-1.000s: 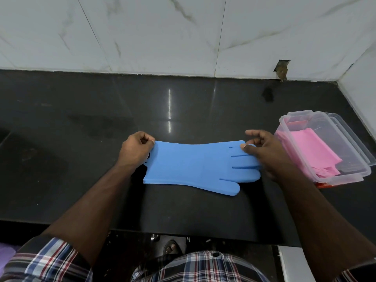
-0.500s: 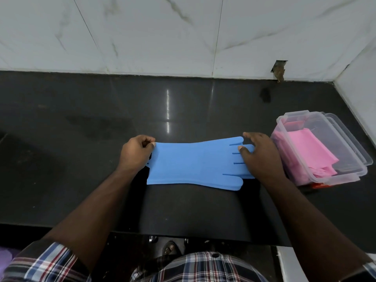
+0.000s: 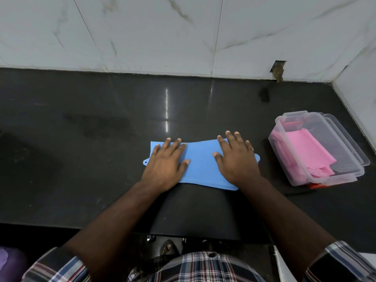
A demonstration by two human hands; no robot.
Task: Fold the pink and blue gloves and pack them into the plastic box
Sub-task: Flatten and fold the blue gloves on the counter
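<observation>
Soft overhead light is glaring as a vertical streak on the glossy black counter (image 3: 101, 119); wide-angle distortion is bending the far wall (image 3: 183, 33) edges.

A glove (image 3: 201, 164) is laid flat on the counter (image 3: 81, 139), near its front edge. The left hand (image 3: 165, 162) is placed on its left part, the right hand (image 3: 236, 159) on its right. To the right, apart, a box (image 3: 293, 176) is set, with another glove (image 3: 305, 151) inside.
</observation>
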